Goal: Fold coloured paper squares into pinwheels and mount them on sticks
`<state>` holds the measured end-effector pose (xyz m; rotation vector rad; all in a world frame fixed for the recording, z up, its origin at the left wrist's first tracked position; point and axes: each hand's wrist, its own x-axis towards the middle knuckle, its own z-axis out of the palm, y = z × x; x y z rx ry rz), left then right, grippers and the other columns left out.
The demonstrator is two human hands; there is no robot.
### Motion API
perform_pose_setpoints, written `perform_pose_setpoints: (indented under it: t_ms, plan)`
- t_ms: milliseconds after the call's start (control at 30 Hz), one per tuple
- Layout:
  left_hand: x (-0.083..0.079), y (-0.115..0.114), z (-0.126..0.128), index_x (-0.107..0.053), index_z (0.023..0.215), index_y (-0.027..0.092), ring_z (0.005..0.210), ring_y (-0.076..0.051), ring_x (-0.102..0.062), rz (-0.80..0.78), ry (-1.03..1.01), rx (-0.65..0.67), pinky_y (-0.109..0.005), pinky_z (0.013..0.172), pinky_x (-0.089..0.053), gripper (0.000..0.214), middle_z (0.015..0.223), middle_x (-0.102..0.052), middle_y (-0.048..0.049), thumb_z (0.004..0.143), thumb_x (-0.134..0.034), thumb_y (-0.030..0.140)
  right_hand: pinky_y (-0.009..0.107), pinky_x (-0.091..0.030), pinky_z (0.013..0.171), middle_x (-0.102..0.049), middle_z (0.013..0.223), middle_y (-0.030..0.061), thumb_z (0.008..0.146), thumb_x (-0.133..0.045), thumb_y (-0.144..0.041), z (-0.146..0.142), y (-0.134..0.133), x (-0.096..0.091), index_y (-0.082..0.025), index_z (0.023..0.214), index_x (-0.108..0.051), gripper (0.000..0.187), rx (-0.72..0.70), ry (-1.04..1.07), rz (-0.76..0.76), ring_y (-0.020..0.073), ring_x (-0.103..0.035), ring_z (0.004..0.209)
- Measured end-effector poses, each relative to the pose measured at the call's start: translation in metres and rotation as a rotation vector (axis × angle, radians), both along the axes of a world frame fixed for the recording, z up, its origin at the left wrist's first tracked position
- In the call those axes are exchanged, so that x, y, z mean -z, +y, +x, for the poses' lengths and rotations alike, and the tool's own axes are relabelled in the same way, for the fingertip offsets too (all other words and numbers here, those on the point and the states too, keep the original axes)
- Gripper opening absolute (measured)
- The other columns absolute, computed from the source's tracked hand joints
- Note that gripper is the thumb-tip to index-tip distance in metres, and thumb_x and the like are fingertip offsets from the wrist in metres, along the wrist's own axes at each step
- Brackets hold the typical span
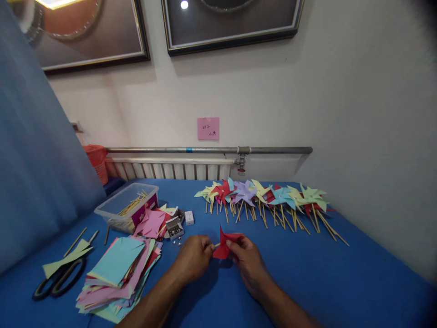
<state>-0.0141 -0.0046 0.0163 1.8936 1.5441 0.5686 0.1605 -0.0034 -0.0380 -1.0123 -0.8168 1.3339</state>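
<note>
My right hand (246, 259) pinches a red paper pinwheel (222, 248), whose folded blades stick up and out between my two hands. A short length of a pale wooden stick (216, 245) shows at the pinwheel's left side, and my left hand (194, 256) is closed around the rest of it. Both hands are just above the blue table cover. Left of my left hand lie a few loose silver thumbtacks (179, 241) and an open small box (175, 229) of them.
Finished pinwheels (245, 193) lie in a row at the back right. To the left are a plastic tub (102, 210) of sticks, pink cut paper (152, 223), a stack of coloured paper (116, 262), scissors (68, 277) and a small white box (189, 217). A radiator (170, 169) stands behind.
</note>
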Motion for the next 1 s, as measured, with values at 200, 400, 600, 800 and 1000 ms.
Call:
perform_pose_setpoints:
  t_ms: [200, 400, 600, 800, 1000]
  plan:
    - [0.0025, 0.0006, -0.0010, -0.062, 0.071, 0.019, 0.064, -0.015, -0.051, -0.004, -0.012, 0.010, -0.029, 0.060, -0.027, 0.027, 0.062, -0.055, 0.0025, 0.095, -0.054, 0.026, 0.030, -0.047, 0.063, -0.076, 0.074, -0.0002, 0.066, -0.091, -0.035, 0.0000, -0.0005, -0.0015, -0.023, 0.083, -0.076, 0.026, 0.014, 0.005, 0.005, 0.0192, -0.065, 0.065]
    - [0.0026, 0.0004, -0.0015, -0.061, 0.070, 0.019, 0.064, -0.015, -0.051, 0.011, -0.014, 0.022, -0.029, 0.061, -0.028, 0.026, 0.063, -0.054, 0.0025, 0.094, -0.054, 0.027, 0.030, -0.050, 0.065, -0.074, 0.074, -0.0007, 0.065, -0.090, -0.034, -0.0005, -0.0006, -0.0039, -0.024, 0.080, -0.074, 0.024, 0.011, 0.031, 0.009, 0.0191, -0.064, 0.067]
    - [0.0000, -0.0017, -0.0007, -0.061, 0.071, 0.019, 0.064, -0.015, -0.052, 0.016, 0.000, 0.017, -0.029, 0.061, -0.027, 0.025, 0.063, -0.055, 0.0027, 0.094, -0.054, 0.025, 0.029, -0.047, 0.063, -0.072, 0.072, -0.0020, 0.064, -0.090, -0.033, 0.0004, 0.0005, -0.0012, -0.023, 0.081, -0.074, 0.025, 0.012, 0.030, 0.009, 0.0175, -0.062, 0.064]
    - [-0.0012, -0.0023, 0.0003, -0.058, 0.069, 0.019, 0.064, -0.015, -0.052, 0.021, 0.011, 0.015, -0.029, 0.061, -0.027, 0.026, 0.063, -0.055, 0.0024, 0.095, -0.054, 0.025, 0.029, -0.049, 0.064, -0.072, 0.072, -0.0023, 0.064, -0.090, -0.032, 0.0001, 0.0008, -0.0015, -0.023, 0.080, -0.073, 0.025, 0.012, 0.039, 0.007, 0.0178, -0.064, 0.066]
    - [0.0033, 0.0029, -0.0015, -0.058, 0.069, 0.019, 0.062, -0.015, -0.048, -0.031, -0.057, -0.004, -0.029, 0.060, -0.026, 0.025, 0.061, -0.052, 0.0032, 0.094, -0.053, 0.022, 0.031, -0.054, 0.068, -0.078, 0.078, 0.0013, 0.059, -0.098, -0.041, 0.0010, 0.0003, -0.0104, -0.021, 0.081, -0.072, 0.039, -0.059, 0.051, -0.032, 0.0202, -0.070, 0.069]
